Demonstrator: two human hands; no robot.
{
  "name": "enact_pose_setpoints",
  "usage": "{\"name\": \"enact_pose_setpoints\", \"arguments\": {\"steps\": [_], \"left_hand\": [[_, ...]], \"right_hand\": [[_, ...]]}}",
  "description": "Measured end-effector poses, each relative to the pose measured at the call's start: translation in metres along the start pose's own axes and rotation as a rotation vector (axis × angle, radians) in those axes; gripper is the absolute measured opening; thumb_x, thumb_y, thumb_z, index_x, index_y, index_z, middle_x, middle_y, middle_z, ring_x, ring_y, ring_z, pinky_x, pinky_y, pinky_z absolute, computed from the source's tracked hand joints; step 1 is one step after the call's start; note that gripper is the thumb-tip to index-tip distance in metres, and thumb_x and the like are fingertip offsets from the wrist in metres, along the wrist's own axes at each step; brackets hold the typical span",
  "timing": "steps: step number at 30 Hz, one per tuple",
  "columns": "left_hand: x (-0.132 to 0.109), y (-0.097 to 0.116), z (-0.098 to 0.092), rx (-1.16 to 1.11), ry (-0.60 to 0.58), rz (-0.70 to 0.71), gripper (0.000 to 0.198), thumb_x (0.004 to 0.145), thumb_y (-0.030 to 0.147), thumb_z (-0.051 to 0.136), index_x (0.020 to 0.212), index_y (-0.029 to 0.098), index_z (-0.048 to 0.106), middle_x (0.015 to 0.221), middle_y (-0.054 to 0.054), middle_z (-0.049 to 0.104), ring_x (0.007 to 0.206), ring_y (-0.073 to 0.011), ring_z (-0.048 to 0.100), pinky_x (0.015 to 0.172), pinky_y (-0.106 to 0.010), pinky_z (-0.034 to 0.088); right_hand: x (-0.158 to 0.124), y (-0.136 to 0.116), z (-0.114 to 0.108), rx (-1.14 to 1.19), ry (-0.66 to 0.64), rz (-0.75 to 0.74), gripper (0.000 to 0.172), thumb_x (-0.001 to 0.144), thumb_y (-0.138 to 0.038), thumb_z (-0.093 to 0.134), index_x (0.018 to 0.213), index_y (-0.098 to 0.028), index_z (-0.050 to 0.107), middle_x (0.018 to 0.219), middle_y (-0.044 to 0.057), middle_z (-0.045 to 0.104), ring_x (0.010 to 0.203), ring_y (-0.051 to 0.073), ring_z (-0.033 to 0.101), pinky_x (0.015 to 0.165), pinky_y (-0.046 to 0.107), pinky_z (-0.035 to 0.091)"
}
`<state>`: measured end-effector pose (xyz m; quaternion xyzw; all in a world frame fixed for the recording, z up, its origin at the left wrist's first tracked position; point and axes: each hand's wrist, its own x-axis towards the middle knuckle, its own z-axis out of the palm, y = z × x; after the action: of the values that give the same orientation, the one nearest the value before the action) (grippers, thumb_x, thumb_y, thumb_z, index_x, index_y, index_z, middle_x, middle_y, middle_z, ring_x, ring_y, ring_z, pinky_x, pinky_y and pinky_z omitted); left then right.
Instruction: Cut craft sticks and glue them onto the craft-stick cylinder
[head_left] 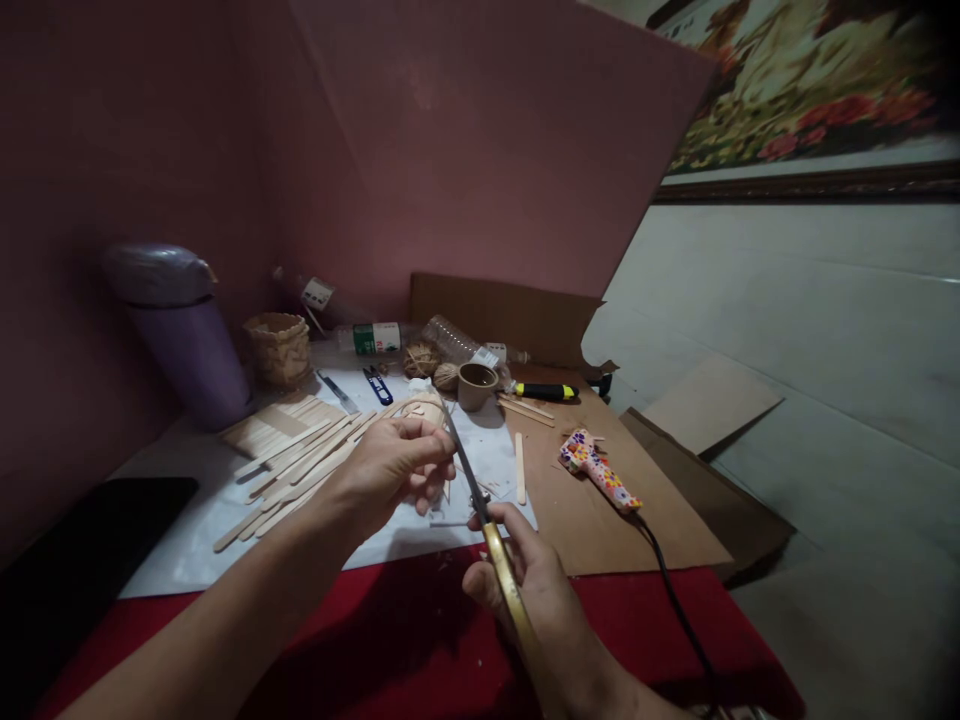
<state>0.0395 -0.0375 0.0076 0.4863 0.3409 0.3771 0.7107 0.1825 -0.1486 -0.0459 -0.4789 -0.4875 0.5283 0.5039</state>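
My right hand (pixel 536 590) is closed around scissors (pixel 504 575) with gold-coloured handles, the dark blades pointing up and away. Close to the blades, my left hand (pixel 401 465) has its fingers pinched together; what lies between them is too small to make out. A pale curved strip (pixel 397 406) shows just beyond the left hand, near the scissors' tip, with a light wooden piece (pixel 424 411) behind it. Craft sticks (pixel 300 470) lie spread on white paper (pixel 176 560) to the left of this hand.
Behind stand a small brown cup (pixel 477 385), twine balls (pixel 421 358), a plastic bottle (pixel 375 338) and a woven pot (pixel 279 348). A purple tumbler (pixel 184 340) is at left. A flowered glue gun (pixel 600 470) with a cord lies on cardboard (pixel 555 540), near a yellow-black cutter (pixel 547 391).
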Motion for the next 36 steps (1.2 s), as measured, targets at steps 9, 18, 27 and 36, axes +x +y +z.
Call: {"name": "enact_pose_setpoints", "arguments": {"steps": [9,18,27,36], "left_hand": [[-0.002,0.004,0.000,-0.007,0.009,-0.008,0.027,0.058,0.026,0.080,0.057,0.013,0.057,0.049,-0.003,0.061,0.033,-0.0072,0.045,0.028,-0.017,0.035],[0.001,0.002,-0.001,0.000,-0.004,0.017,0.021,0.064,0.024,0.075,0.059,0.014,0.057,0.051,-0.003,0.062,0.033,-0.0077,0.046,0.030,-0.018,0.034],[0.002,-0.002,0.000,-0.016,-0.005,-0.019,0.019,0.064,0.021,0.075,0.060,0.014,0.058,0.047,-0.001,0.060,0.030,-0.0076,0.046,0.029,-0.017,0.035],[0.000,-0.001,0.001,-0.042,-0.036,-0.030,0.019,0.067,0.021,0.074,0.061,0.013,0.058,0.051,-0.002,0.062,0.032,-0.0070,0.047,0.030,-0.017,0.036]], "right_hand": [[0.001,-0.018,0.007,-0.055,0.021,0.010,0.041,0.069,-0.041,0.080,0.088,-0.021,0.050,0.066,-0.008,0.041,0.058,0.008,0.035,0.054,0.019,0.033],[0.004,-0.005,-0.001,-0.187,-0.001,-0.091,0.038,0.079,-0.041,0.071,0.101,-0.020,0.049,0.069,-0.006,0.046,0.057,0.008,0.039,0.052,0.019,0.033],[0.010,-0.007,0.003,-0.177,0.028,-0.030,0.037,0.077,-0.048,0.069,0.092,-0.021,0.048,0.064,-0.009,0.039,0.050,0.006,0.029,0.044,0.017,0.026],[0.016,0.012,0.003,-0.122,0.090,-0.082,0.045,0.071,-0.054,0.075,0.085,-0.021,0.048,0.063,-0.008,0.039,0.052,0.006,0.031,0.045,0.018,0.026]]}}
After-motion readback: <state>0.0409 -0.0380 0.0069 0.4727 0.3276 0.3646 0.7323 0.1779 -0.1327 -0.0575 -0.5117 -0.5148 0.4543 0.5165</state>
